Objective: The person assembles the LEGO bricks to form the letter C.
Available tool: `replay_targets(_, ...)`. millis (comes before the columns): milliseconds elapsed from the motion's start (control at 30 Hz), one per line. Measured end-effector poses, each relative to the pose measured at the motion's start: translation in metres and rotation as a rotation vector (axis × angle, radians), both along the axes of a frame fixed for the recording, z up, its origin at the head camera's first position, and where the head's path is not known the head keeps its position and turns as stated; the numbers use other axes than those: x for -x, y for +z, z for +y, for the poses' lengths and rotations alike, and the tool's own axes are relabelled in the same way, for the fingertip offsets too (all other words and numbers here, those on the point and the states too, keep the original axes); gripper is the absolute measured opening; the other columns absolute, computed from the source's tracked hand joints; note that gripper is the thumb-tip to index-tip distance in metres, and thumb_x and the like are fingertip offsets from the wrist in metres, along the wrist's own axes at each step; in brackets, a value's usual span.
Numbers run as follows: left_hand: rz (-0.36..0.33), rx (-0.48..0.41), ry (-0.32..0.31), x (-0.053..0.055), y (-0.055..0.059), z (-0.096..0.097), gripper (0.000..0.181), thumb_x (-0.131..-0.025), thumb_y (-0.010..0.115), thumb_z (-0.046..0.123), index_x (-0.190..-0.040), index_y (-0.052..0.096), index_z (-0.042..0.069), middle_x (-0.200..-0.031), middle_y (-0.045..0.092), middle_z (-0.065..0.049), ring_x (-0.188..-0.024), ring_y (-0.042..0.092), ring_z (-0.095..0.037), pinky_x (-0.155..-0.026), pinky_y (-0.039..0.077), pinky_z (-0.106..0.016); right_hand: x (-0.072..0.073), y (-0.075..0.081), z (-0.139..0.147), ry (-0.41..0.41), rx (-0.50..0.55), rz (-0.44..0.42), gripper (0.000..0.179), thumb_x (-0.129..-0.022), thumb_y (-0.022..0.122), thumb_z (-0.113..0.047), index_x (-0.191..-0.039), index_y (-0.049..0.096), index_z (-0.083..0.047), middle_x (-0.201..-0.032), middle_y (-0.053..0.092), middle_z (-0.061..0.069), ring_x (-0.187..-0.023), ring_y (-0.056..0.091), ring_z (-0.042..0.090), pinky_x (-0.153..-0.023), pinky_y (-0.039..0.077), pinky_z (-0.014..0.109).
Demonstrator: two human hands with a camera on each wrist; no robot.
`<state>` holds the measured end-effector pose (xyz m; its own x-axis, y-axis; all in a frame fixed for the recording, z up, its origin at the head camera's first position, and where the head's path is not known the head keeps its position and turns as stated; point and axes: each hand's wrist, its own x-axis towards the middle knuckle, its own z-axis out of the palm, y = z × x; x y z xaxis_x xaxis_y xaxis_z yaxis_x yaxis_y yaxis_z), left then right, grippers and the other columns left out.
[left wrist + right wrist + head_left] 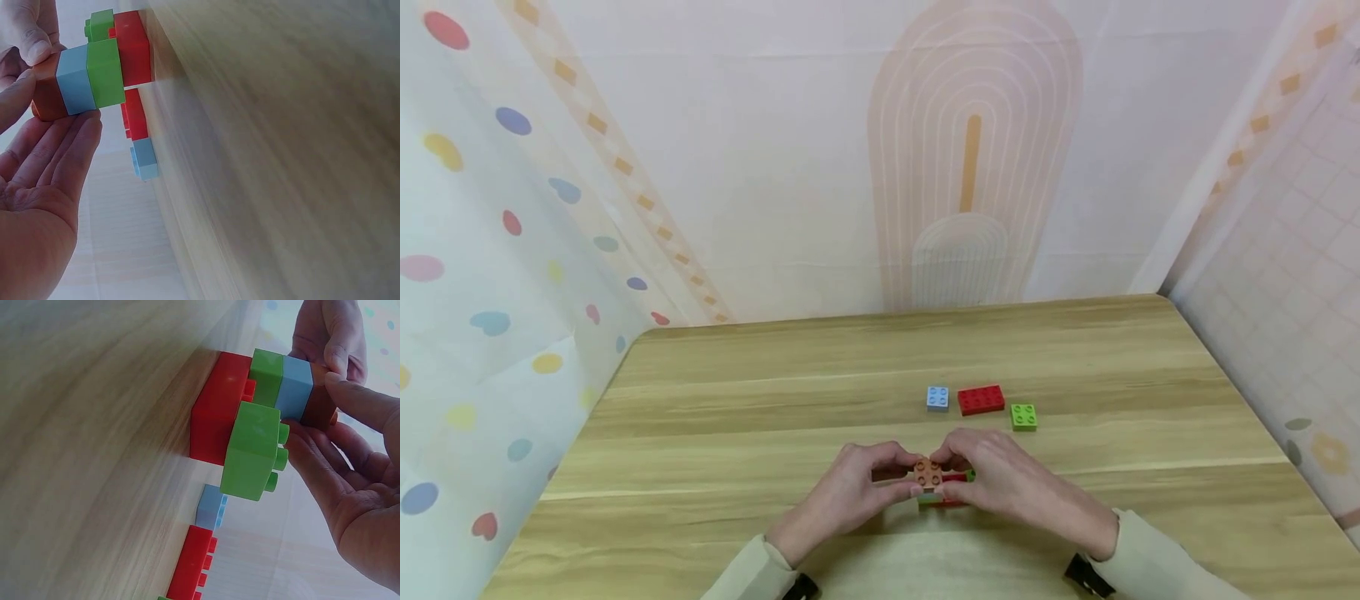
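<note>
A brown two-by-two brick (928,473) tops a small stack, and both hands pinch it between thumb and fingers. My left hand (853,485) comes from its left side, my right hand (1003,477) from its right. Below the brown brick sit a light blue brick (76,79) and a green brick (105,74), one under the other. That column stands on one end of a long red brick (215,412), which lies on the table. A second green brick (251,453) is fixed on the red brick's other end, with a gap between it and the column.
Beyond the hands, a loose light blue brick (937,398), a long red brick (981,400) and a green brick (1023,417) lie studs up on the wooden table (737,417). A patterned cloth wall (790,167) rises at the table's back edge and along the sides.
</note>
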<state>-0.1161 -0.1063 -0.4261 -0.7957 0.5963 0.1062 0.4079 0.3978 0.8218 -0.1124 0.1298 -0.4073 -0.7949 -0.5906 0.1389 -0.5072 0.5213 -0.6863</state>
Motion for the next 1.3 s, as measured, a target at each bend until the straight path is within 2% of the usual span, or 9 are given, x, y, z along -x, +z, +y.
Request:
replay_targets(167,0.006,0.007,0.001,0.0,0.0,0.0,0.026,-0.089,0.076,0.024,-0.112,0.071,0.013,-0.102,0.072,0.005,-0.099,0.067,-0.008,-0.087,0.054,-0.025,-0.001,-0.002,-0.001,0.007,0.013,0.032,0.025,-0.08,0.083,-0.011,-0.101,0.069,-0.011,-0.096,0.07,-0.005,-0.085,0.065,0.007,-0.072,0.056,0.025)
replay_targets(500,0.012,0.025,-0.01,-0.003,0.001,0.0,0.026,-0.09,0.075,0.026,-0.113,0.071,0.013,-0.103,0.072,0.005,-0.099,0.067,-0.008,-0.087,0.054,-0.025,-0.004,-0.002,0.0,0.001,-0.005,0.027,0.025,-0.08,0.084,-0.014,-0.101,0.07,-0.011,-0.095,0.07,-0.006,-0.086,0.064,0.004,-0.073,0.056,0.025)
replay_targets(600,0.016,0.041,-0.02,-0.004,0.003,0.0,0.026,-0.091,0.074,0.027,-0.112,0.07,0.014,-0.104,0.072,0.005,-0.1,0.067,-0.009,-0.087,0.054,-0.025,-0.004,-0.001,0.001,0.007,-0.025,0.027,0.026,-0.082,0.083,-0.019,-0.103,0.07,-0.013,-0.096,0.07,-0.008,-0.087,0.063,0.004,-0.075,0.056,0.026)
replay_targets(767,0.02,0.064,-0.036,-0.004,0.005,0.002,0.024,-0.093,0.072,0.028,-0.113,0.068,0.015,-0.107,0.071,0.005,-0.102,0.066,-0.01,-0.089,0.053,-0.025,-0.003,0.002,0.01,0.007,-0.051,-0.032,0.039,-0.088,0.076,-0.038,-0.117,0.068,-0.013,-0.11,0.069,-0.007,-0.098,0.064,0.009,-0.083,0.056,0.031)
replay_targets(867,0.008,0.067,-0.034,-0.004,0.005,0.001,0.025,-0.093,0.071,0.029,-0.114,0.066,0.016,-0.11,0.07,0.005,-0.103,0.066,-0.011,-0.09,0.053,-0.027,0.003,0.005,0.017,-0.032,-0.053,-0.025,0.046,-0.092,0.069,-0.046,-0.124,0.067,-0.012,-0.118,0.068,-0.005,-0.105,0.063,0.013,-0.088,0.054,0.036)
replay_targets(933,0.005,0.08,-0.029,-0.003,0.005,0.001,0.028,-0.093,0.071,0.032,-0.116,0.066,0.016,-0.112,0.07,0.004,-0.103,0.066,-0.012,-0.091,0.053,-0.028,0.009,0.006,0.021,-0.066,-0.058,0.015,0.045,-0.094,0.066,-0.045,-0.125,0.066,-0.013,-0.12,0.068,-0.004,-0.108,0.062,0.016,-0.091,0.053,0.04)
replay_targets(1167,0.035,0.127,-0.028,-0.001,0.008,0.003,0.038,-0.092,0.071,0.037,-0.121,0.064,0.013,-0.118,0.068,0.002,-0.106,0.065,-0.015,-0.092,0.053,-0.03,0.037,0.003,0.027,-0.128,-0.078,0.16,0.039,-0.095,0.069,-0.027,-0.128,0.064,-0.005,-0.125,0.066,0.008,-0.112,0.063,0.025,-0.094,0.052,0.045)
replay_targets(1300,0.031,0.13,-0.042,0.001,0.008,0.006,0.04,-0.092,0.071,0.036,-0.125,0.063,0.015,-0.12,0.066,0.005,-0.108,0.063,-0.014,-0.094,0.052,-0.03,0.05,0.0,0.027,-0.145,-0.097,0.188,0.04,-0.095,0.07,-0.026,-0.128,0.064,-0.005,-0.125,0.066,0.009,-0.116,0.061,0.028,-0.096,0.051,0.047)
